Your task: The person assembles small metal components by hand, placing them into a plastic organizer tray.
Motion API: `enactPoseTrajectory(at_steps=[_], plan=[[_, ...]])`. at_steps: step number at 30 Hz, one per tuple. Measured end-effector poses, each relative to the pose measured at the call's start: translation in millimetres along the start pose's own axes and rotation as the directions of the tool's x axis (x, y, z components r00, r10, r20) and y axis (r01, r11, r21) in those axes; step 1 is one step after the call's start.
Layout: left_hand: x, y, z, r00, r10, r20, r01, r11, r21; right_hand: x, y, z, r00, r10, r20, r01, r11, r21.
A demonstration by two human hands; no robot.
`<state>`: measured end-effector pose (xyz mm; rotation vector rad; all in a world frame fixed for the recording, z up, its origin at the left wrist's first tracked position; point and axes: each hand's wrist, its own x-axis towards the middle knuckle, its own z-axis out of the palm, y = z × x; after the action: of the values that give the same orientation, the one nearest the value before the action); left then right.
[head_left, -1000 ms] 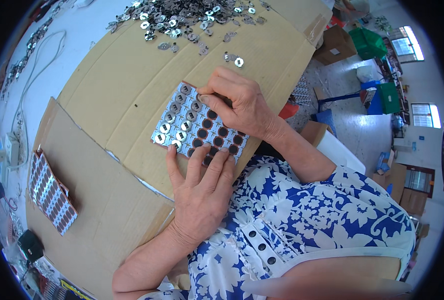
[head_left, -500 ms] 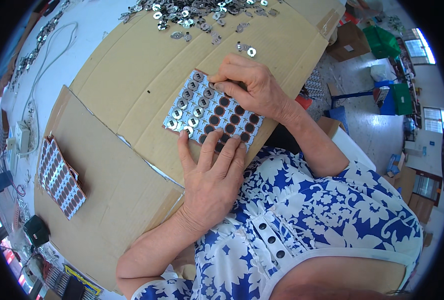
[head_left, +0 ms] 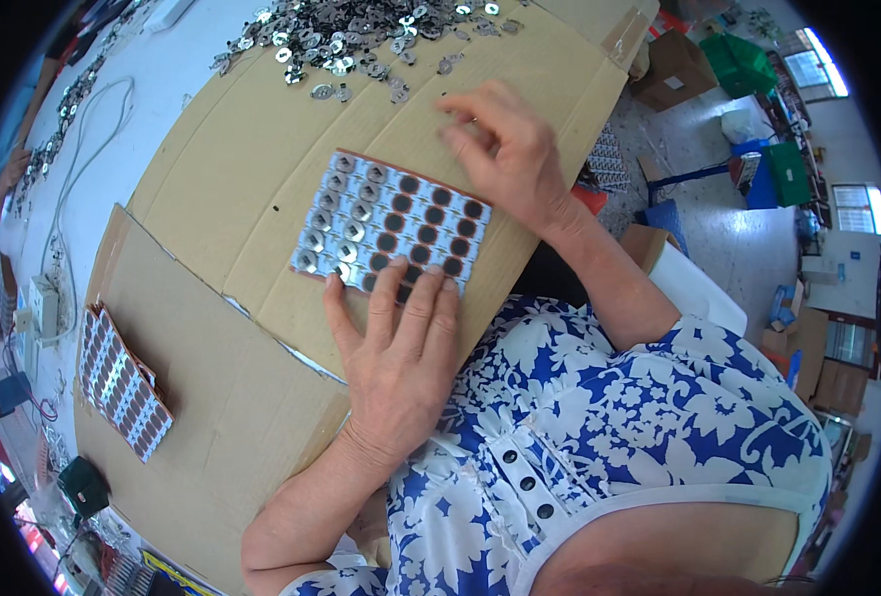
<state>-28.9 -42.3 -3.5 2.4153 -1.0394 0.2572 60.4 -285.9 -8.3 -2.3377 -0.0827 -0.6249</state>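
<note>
A flat blue-and-white circuit board panel (head_left: 431, 223) with brown edges and rows of round dark pads lies on the cardboard. Small round metal clips (head_left: 361, 211) sit on the pads of its two leftmost rows; the other rows show bare pads. My left hand (head_left: 396, 368) rests flat with spread fingers, its fingertips on the panel's near edge. My right hand (head_left: 510, 159) hovers above the cardboard beyond the panel's far right corner. Its thumb and index finger are apart, blurred by motion, and no held piece shows between them.
A heap of loose metal clips (head_left: 351, 35) covers the far part of the cardboard sheet (head_left: 232, 159). To the left lies a stack of similar panels (head_left: 123, 382). A grey cable (head_left: 73, 169) runs along the white table. Cardboard boxes (head_left: 674, 74) and green crates (head_left: 738, 65) stand at right.
My right hand has lifted off the panel's pads and moved away from it, toward the loose clips. My left hand stays on the panel. The whole view has shifted slightly.
</note>
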Motion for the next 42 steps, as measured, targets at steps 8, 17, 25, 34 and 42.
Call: enactPoseTrajectory(at_steps=[8,17,25,34,42], plan=[[0,-7,3,0.998,-0.035,-0.045,0.034,0.999,-0.025,17,39,-23,0.986,0.156,0.064,-0.163,0.976,0.145],[3,-8,0,0.998,-0.036,-0.046,0.034,0.998,-0.049,4,59,-34,0.98,0.192,-0.045,-0.173,0.945,0.278],[0,-11,-1,0.999,-0.003,-0.045,0.002,1.0,-0.015,36,76,-28,0.996,0.028,-0.079,-0.029,0.999,-0.017],[-4,-9,-2,0.991,0.107,-0.083,-0.108,0.994,-0.007,62,88,-31,0.953,-0.28,0.118,0.301,0.924,-0.236],[-8,-6,0,0.992,0.102,-0.068,-0.103,0.995,0.001,7,-17,-11,0.889,-0.01,0.458,-0.119,0.96,0.252]])
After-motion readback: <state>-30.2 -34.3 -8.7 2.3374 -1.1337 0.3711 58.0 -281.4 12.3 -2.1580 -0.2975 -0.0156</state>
